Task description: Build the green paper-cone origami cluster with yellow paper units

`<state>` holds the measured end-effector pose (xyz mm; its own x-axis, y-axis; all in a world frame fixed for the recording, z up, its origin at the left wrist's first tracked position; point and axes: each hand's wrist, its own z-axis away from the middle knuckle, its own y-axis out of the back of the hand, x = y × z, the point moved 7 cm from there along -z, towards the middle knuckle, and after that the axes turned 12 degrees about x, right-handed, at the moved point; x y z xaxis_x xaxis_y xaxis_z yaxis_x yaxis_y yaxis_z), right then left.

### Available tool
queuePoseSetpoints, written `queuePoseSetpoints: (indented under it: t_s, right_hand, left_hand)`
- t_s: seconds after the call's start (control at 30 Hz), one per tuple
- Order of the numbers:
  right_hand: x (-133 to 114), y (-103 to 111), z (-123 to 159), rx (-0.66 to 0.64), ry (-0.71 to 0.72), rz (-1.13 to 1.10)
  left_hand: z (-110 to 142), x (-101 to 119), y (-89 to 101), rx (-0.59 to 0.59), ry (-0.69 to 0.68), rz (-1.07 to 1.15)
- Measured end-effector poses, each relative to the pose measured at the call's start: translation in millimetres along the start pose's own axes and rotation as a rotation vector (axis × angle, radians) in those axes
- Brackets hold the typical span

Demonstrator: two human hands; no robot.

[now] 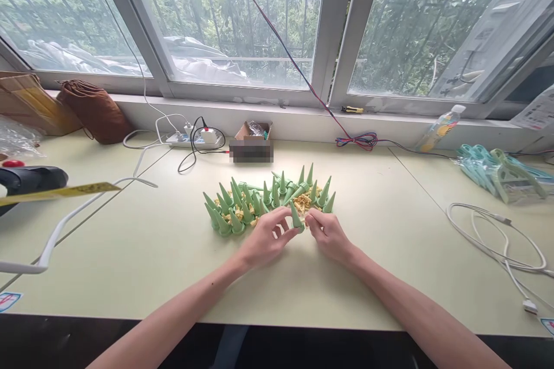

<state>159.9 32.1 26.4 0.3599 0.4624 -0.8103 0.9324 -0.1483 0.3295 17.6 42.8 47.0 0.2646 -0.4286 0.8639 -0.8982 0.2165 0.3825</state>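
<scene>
1. Two bare hands meet over a pale yellow-green surface (303, 294), in front of wide windows (242, 23).
2. Left hand (268, 234): its thumb and fingers grip one green plastic cone (296, 217), which leans slightly with its tip up, just in front of the cluster.
3. Right hand (328, 233): fingers curled closed, fingertips just beside that cone's base; whether they pinch a small piece, I cannot tell.
4. Many more green cones (223, 227) stand or lie beyond the hands, with small yellow-tan pieces (304, 202) heaped among them.
5. Farther back on the left sits a white power strip (179, 140); at right, a bottle (439, 130) leans near a coiled white cable (497, 247).
</scene>
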Motion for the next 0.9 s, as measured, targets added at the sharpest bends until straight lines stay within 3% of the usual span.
queuePoseSetpoints:
  t_s: [0.1,0.27,0.4,0.6,0.9]
  right_hand:
    - [-0.1,0.9,-0.5,0.026,-0.013,0.002]
    - [-1.4,5.4,-1.4,0.095,-0.057,-0.005]
    - [-4.3,6.5,-1.2,0.103,-0.046,-0.006]
    - [-7.2,2.0,0.1,0.047,0.016,0.013]
    - [-8.7,1.9,-0.5,0.034,0.037,-0.003]
  left_hand:
    - [-0.9,-2.0,0.6,0.035,-0.009,-0.011]
    - [-3.3,-12.1,4.1,0.080,0.117,0.066]
    - [-4.1,-19.9,2.8,0.029,0.234,0.129]
    - [0.6,-31.2,-9.1,-0.144,0.385,0.214]
    - [2.3,-31.0,-11.0,-0.157,0.484,0.353]
